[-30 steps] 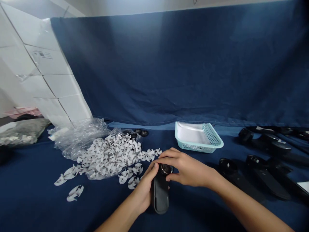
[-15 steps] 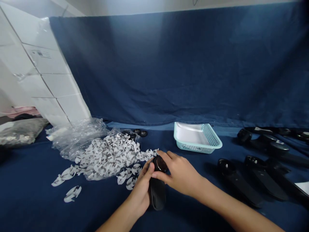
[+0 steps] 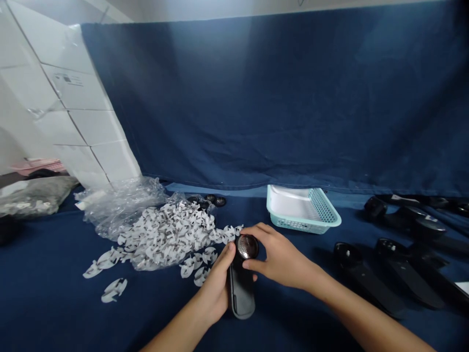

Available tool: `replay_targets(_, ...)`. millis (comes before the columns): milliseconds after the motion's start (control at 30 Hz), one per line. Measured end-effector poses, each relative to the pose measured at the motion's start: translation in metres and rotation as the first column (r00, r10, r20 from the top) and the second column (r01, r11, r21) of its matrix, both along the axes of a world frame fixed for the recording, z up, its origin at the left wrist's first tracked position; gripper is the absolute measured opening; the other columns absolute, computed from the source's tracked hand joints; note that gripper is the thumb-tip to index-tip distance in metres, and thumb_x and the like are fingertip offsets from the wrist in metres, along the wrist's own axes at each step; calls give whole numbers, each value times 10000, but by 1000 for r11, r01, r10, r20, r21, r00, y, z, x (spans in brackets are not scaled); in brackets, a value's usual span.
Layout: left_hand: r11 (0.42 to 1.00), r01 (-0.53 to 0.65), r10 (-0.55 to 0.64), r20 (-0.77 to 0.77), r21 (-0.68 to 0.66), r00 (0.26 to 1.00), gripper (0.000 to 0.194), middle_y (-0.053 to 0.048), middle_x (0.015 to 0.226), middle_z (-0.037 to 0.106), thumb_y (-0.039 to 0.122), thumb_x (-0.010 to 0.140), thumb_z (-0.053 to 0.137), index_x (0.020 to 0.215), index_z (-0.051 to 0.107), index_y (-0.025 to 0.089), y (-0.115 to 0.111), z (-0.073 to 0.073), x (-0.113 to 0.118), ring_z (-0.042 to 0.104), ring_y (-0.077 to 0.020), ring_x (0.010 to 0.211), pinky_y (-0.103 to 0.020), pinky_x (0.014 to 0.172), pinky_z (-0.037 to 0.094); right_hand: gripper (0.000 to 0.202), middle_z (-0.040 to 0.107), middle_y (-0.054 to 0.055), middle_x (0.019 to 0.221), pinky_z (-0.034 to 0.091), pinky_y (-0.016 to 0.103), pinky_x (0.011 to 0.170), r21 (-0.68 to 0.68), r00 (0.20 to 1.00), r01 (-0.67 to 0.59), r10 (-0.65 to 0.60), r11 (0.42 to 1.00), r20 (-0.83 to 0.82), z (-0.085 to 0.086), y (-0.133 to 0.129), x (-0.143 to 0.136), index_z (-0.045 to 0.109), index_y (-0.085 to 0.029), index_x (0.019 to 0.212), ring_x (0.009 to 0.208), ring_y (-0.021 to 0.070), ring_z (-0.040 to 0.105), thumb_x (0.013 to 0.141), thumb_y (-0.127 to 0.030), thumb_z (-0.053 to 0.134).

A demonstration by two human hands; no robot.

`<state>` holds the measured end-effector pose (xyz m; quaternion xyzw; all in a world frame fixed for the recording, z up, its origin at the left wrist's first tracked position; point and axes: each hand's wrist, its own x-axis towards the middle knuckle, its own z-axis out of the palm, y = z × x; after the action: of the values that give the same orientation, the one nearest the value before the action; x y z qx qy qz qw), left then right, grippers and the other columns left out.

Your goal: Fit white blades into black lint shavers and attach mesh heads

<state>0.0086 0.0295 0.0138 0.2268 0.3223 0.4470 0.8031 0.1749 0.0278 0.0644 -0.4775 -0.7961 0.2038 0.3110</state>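
My left hand (image 3: 219, 283) is wrapped round the body of a black handheld device (image 3: 242, 293), which is tilted with its rounded end toward me. At its far end sits a round, shiny perforated metal cap (image 3: 246, 246). The thumb and fingers of my right hand (image 3: 276, 254) pinch this cap at its rim from the right side. Whether the cap is fixed to the device cannot be seen. Just left of the hands lies a large pile of white plastic pieces (image 3: 172, 234), some scattered over the dark blue cloth (image 3: 66, 308).
A pale turquoise basket (image 3: 308, 224) stands behind my right hand. Several similar black devices (image 3: 366, 278) lie at the right. Crumpled clear plastic bags (image 3: 113, 205) and white boxes (image 3: 91, 127) are at the left. Small black round parts (image 3: 220, 201) lie behind the pile.
The device has turned, so its perforated cap and front now face up toward me. My right fingers have opened slightly off the top and hold the cap by its rim.
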Motion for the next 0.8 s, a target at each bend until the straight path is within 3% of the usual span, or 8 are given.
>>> replay_targets(133, 999, 24, -27, -89, -31, 996, 415, -71, 985, 673, 460, 833, 667, 1145, 564, 206, 1, 0, 1, 636, -157, 662, -293, 614, 528, 573, 582, 56, 1101, 475, 406, 898, -6, 1000, -15, 15, 1000, 9, 4, -1, 3, 559, -239, 1220, 1001, 226, 557, 694, -172, 776)
replay_targets(333, 996, 58, -71, -186, -73, 980, 511, -42, 800, 684, 553, 819, 633, 1188, 538, 212, 0, 1, 0, 649, -184, 571, -297, 558, 519, 616, 582, 27, 1107, 460, 344, 938, -6, 991, -130, 131, 991, 16, 11, 2, 11, 574, -246, 1220, 1032, 192, 555, 665, -116, 809)
replay_targets(533, 969, 207, -230, -191, -134, 954, 625, -83, 726, 684, 688, 810, 523, 1021, 626, 110, 3, -2, -3, 642, -190, 507, -248, 464, 459, 628, 572, 41, 1130, 483, 323, 915, -8, 967, -223, 222, 975, 129, 14, 2, 17, 570, -249, 1253, 1037, 199, 567, 684, -124, 805)
replay_targets(800, 988, 136, -146, -159, -76, 976, 526, -63, 813, 710, 604, 832, 571, 1133, 601, 174, 0, -3, -2, 648, -180, 537, -262, 505, 489, 584, 604, 56, 1147, 501, 335, 910, 48, 955, -233, 220, 971, 201, 20, -1, 16, 579, -228, 1245, 1024, 207, 590, 708, -112, 777)
